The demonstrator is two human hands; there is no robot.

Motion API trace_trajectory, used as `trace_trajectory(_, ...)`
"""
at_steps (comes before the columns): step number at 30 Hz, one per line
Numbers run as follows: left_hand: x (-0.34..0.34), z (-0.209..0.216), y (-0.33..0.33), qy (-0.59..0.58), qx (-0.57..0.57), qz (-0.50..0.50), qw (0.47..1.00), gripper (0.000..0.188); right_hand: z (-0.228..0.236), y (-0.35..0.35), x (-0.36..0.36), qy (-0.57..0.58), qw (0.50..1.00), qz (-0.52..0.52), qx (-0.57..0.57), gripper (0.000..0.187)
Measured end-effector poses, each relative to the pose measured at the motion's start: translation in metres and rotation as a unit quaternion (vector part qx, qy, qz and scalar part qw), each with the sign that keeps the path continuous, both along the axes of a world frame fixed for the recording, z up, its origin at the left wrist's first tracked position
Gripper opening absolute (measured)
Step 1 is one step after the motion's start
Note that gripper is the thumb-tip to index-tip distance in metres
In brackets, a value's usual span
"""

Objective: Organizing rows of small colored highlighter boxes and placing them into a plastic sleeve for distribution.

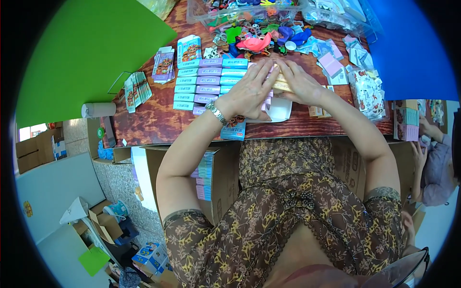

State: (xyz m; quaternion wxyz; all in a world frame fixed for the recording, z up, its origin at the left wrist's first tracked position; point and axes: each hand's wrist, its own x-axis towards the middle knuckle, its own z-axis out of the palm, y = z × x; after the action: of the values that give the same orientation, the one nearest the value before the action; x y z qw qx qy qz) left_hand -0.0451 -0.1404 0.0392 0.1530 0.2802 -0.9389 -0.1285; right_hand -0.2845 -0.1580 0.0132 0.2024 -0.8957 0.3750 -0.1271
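Rows of small flat boxes [208, 80] in teal, lilac and blue lie packed side by side on the table. Across the right end of these rows rests my left hand [249, 91], its fingers stretched out and a metal watch on the wrist. My right hand [301, 82] meets it at the fingertips, lying over pale yellow boxes [282, 87] with its fingers extended. Beneath both hands an open white carton [282, 113] shows in part. By my left wrist, a blue printed box [233, 133] sits at the table's front edge. My palms hide some of the boxes.
Behind the rows, colourful small toys [259, 41] are heaped before a clear plastic bin [201, 14]. Fanned cards [137, 91] lie to the left, a bag of printed packets [367, 93] to the right. Cardboard cartons [225, 185] stand below the table; another person [434, 163] works at far right.
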Motion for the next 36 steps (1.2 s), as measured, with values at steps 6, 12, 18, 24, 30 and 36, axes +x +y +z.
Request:
trace_trajectory(6,0.009,0.038,0.031,-0.030,-0.021,0.030,0.999,0.114,0.015,0.003,-0.012,0.031,0.997,0.000,-0.066,0.117)
trace_trajectory(12,0.070,0.001,0.154,-0.156,-0.175,0.065,0.970,0.090,0.042,0.055,0.020,-0.072,0.977,0.042,-0.196,0.084)
trace_trajectory(18,0.078,-0.044,0.162,-0.190,-0.191,0.126,0.955,0.048,0.006,0.076,0.051,-0.051,0.957,0.118,-0.262,0.060)
trace_trajectory(24,0.086,-0.033,0.154,-0.167,-0.164,0.094,0.968,0.041,-0.002,0.074,0.056,-0.035,0.956,0.109,-0.271,0.052)
trace_trajectory(30,0.089,-0.005,0.131,-0.051,-0.152,0.184,0.970,0.041,0.009,0.077,0.056,-0.049,0.974,0.113,-0.191,0.065)
trace_trajectory(36,0.081,-0.019,0.104,-0.072,-0.210,0.211,0.952,0.055,-0.017,0.073,0.063,-0.037,0.973,0.061,-0.219,0.081)
